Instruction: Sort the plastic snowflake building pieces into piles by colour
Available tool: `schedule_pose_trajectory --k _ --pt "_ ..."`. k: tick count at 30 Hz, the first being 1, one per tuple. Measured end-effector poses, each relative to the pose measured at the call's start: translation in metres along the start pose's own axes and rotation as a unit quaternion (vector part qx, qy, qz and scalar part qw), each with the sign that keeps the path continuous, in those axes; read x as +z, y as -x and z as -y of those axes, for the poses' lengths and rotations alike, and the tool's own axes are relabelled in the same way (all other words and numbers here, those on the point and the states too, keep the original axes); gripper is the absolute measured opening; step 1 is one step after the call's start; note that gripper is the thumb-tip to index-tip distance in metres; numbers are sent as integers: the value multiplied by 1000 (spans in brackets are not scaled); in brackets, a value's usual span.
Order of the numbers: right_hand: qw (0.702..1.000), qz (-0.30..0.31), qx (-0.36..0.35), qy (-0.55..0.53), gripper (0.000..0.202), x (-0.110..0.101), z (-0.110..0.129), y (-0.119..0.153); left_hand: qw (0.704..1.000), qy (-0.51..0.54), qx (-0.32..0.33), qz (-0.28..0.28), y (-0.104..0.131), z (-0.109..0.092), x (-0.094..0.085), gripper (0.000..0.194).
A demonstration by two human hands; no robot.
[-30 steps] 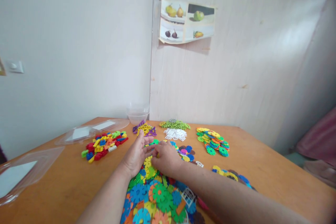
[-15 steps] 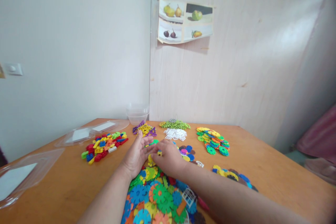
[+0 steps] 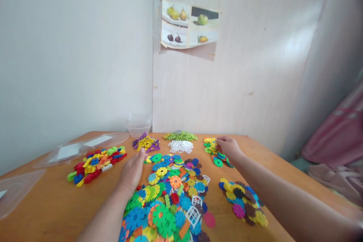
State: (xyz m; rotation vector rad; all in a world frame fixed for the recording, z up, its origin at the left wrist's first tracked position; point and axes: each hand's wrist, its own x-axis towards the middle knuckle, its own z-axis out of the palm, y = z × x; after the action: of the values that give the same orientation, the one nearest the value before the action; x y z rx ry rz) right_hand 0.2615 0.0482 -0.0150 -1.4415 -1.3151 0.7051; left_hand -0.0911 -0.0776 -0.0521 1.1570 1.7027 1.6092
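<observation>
A large mixed pile of flower-shaped discs (image 3: 163,215), with some blocks and white window pieces, spreads over the near middle of the table. My left hand (image 3: 132,170) rests at the pile's left edge, fingers extended, holding nothing visible. My right hand (image 3: 229,146) reaches to the back right, over a smaller pile of yellow, green and orange discs (image 3: 210,146). Its fingers are pressed together at a yellow disc; whether they grip it is hard to make out. Another pile of yellow, brown and blue discs (image 3: 241,196) lies below my right forearm.
Coloured blocks (image 3: 96,162) lie at the left, near clear plastic lids (image 3: 25,193). Behind are purple and yellow pieces (image 3: 146,142), white pieces (image 3: 180,146), green pieces (image 3: 181,135) and clear stacked bowls (image 3: 138,125). Pink cloth (image 3: 334,128) is at the far right.
My right hand has moved from the large pile to the back-right discs. My left hand has shifted slightly left and down, apart from it. The camera view has turned a little to the right.
</observation>
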Motion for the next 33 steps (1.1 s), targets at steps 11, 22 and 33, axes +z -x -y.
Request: schedule_pose_trajectory --k 11,22,33 --pt "994 -83 15 66 7 -35 -33 -52 997 -68 -18 9 -5 0 -4 56" --pt "983 -52 -78 160 16 -9 -15 -30 1000 -28 -12 4 -3 5 -2 65" --pt "865 283 -312 272 24 127 65 61 1000 1 -1 -31 0 1 -1 55"
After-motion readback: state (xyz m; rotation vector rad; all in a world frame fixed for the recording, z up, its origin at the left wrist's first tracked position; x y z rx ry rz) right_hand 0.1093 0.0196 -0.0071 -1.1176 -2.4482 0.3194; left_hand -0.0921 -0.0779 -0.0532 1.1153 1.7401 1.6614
